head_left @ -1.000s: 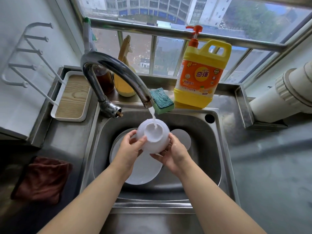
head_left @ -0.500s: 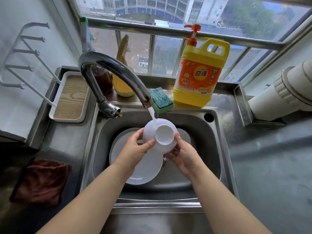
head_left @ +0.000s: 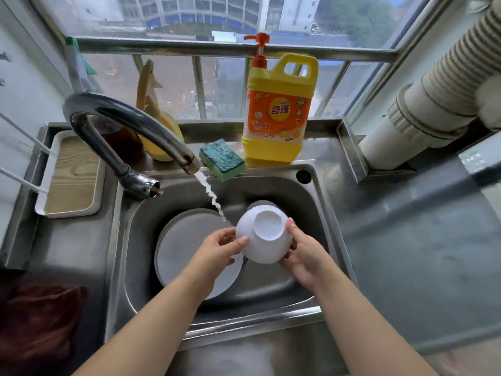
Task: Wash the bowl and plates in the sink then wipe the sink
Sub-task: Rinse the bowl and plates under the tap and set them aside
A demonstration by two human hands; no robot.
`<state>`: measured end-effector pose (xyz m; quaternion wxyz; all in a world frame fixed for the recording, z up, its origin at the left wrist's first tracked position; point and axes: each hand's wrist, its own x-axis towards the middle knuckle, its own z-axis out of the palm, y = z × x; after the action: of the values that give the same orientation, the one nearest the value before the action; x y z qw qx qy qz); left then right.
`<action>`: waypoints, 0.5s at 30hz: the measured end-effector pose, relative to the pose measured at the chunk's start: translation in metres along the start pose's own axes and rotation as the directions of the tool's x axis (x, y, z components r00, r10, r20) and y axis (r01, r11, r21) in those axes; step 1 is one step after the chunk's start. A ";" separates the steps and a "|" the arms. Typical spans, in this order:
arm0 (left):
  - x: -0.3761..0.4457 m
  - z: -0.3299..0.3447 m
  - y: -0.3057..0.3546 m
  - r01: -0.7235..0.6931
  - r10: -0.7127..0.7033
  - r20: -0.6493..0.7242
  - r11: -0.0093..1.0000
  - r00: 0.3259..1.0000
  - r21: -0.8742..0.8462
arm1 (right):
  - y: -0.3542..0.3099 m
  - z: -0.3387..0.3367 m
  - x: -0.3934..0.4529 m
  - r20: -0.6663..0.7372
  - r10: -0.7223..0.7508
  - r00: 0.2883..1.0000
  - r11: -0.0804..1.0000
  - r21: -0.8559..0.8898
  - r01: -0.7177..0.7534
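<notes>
Bowl held upside-down between both hands.

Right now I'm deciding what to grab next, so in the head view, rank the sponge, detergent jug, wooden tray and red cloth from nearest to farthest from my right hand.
From the right hand:
1. Sponge, on the sink's back rim, left of the jug.
2. Detergent jug, behind the sink by the window.
3. Wooden tray at back left and red cloth at front left: too close to call.

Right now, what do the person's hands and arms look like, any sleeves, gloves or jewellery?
Both arms are bare up to the frame edge, with no sleeves in view. The left hand and right hand wear no gloves, and no rings, watch or bracelets show. Fingernails look short and unpainted.
</notes>
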<state>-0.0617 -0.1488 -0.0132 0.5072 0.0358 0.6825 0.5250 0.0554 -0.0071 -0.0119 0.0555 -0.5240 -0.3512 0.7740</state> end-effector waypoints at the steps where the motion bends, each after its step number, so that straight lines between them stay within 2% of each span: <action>1: 0.000 0.003 0.002 -0.021 0.021 0.003 1.000 1.000 -0.009 | -0.001 -0.004 -0.003 0.018 -0.010 1.000 0.999 0.037 0.009; 4: 0.000 0.013 0.006 -0.043 0.043 0.008 0.999 0.999 0.004 | 0.003 -0.010 -0.005 -0.004 -0.049 0.999 0.996 0.071 0.049; 9: -0.001 0.029 -0.002 0.127 -0.129 0.026 0.989 0.991 0.069 | 0.017 -0.021 -0.002 -0.091 -0.025 0.996 0.999 -0.031 0.022; 12: 0.001 0.034 -0.004 0.134 -0.139 0.041 0.985 0.989 0.106 | 0.019 -0.032 -0.004 -0.076 -0.017 0.997 1.000 0.021 0.019; 15: 0.005 0.043 0.002 0.137 -0.143 0.067 0.986 0.987 0.091 | 0.012 -0.044 -0.009 -0.007 -0.077 0.997 0.991 0.109 0.078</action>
<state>-0.0334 -0.1154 -0.0116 0.5655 0.0288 0.6863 0.4565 0.1004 0.0010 -0.0208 0.1145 -0.5073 -0.3284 0.7885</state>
